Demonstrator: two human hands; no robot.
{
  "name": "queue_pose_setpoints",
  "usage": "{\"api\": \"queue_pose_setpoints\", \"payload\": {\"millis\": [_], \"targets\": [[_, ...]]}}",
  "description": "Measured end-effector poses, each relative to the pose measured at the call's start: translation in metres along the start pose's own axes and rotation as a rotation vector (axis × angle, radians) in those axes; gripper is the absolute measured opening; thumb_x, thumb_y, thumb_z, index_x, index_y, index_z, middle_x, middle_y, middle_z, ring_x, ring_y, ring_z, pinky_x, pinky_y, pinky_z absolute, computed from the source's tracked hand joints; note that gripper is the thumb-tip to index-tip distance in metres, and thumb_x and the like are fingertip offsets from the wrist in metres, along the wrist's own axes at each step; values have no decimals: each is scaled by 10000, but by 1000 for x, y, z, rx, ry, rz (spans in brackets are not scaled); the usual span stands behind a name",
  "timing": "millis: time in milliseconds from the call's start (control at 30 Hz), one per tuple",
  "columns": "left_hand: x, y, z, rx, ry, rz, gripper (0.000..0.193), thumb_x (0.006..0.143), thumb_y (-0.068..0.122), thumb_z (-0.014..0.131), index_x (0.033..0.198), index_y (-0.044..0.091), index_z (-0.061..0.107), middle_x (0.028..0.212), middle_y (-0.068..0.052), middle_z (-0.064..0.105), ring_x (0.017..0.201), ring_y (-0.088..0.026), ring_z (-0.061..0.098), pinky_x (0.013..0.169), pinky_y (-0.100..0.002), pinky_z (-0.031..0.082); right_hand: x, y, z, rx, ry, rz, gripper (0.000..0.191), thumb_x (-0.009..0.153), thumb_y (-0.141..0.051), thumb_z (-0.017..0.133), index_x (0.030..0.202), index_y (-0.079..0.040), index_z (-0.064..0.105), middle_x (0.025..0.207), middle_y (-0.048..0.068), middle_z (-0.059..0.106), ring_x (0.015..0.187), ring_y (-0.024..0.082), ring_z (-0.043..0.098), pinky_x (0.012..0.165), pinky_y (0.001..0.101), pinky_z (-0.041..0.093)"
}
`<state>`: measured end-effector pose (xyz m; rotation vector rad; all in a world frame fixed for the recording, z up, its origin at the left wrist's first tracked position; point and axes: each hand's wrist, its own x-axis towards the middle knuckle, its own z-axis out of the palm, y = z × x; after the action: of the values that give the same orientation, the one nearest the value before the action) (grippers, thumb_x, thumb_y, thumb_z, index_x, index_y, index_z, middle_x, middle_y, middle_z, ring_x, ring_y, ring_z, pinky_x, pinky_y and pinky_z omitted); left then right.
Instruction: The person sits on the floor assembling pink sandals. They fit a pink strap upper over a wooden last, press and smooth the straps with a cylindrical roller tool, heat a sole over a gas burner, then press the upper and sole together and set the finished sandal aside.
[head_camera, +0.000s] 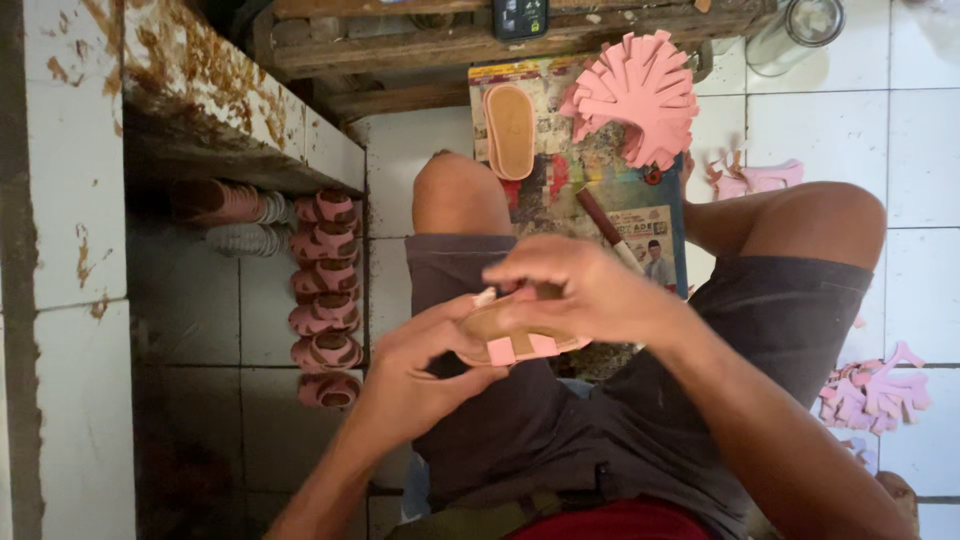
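Pink straps stick out from the small sandal sole (515, 338) that both hands hold over the lap, just above the dark shorts (560, 420). The left hand (420, 365) is closed under and around the near end of the sole, so it supports the piece from below. The right hand (580, 290) lies over the top with the fingers curled down and pressing on the sole, probably to keep the strap ends flat on the brown surface. Most of the sole is hidden by the fingers, so how the straps are fixed I cannot tell.

On the floor between the knees lies a printed sheet (590, 190), which serves as a work mat. On it rests a second tan insole (510, 130), a brush with a dark handle (605, 228) and a pile of pink cut strap pieces (640, 95), all within easy reach. More pink pieces (875, 395) lie on the white tiles (920, 150) beside the person's right thigh. Under the tiled ledge (220, 100) on the person's left side, finished pink sandals (325, 290) stand in a row, out of the way of the work. A glass jar (795, 30) stands beyond the mat.
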<state>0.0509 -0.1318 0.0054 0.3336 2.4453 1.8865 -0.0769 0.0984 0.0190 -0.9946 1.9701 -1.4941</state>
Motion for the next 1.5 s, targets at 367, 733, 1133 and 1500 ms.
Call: {"api": "queue_pose_setpoints", "payload": {"millis": [367, 733, 1133, 1500], "targets": [[-9, 22, 124, -1575, 543, -529, 249, 1090, 243, 590, 1159, 7, 553, 1151, -170, 513, 1062, -287, 516, 992, -459, 455, -11, 64, -27, 585, 260, 434, 394, 807, -137, 793, 1135, 46, 673, 1030, 98, 679, 903, 176, 668, 736, 339, 561], [43, 82, 136, -1878, 370, -462, 536, 1049, 449, 469, 1269, -30, 564, 1510, -292, 462, 1476, -401, 376, 1209, -551, 275, -5, 105, -43, 909, 138, 714, 348, 837, -267, 761, 1048, 10, 762, 1002, 112, 783, 888, 182, 751, 799, 343, 612], [36, 66, 148, -1682, 370, -753, 624, 1002, 484, 452, 1344, -22, 579, 1298, -250, 654, 1209, -340, 641, 1001, -440, 510, -18, 16, -69, 145, 290, 702, 400, 731, -381, 807, 810, 4, 736, 737, 35, 706, 685, 114, 636, 591, 307, 507], [20, 27, 152, -1662, 231, -672, 596, 1025, 470, 480, 1278, -56, 601, 1147, -238, 690, 991, -302, 699, 840, -388, 564, -37, -59, -54, -410, 416, 456, 467, 747, -422, 840, 924, -13, 702, 795, 194, 711, 791, 345, 706, 692, 409, 536]]}}
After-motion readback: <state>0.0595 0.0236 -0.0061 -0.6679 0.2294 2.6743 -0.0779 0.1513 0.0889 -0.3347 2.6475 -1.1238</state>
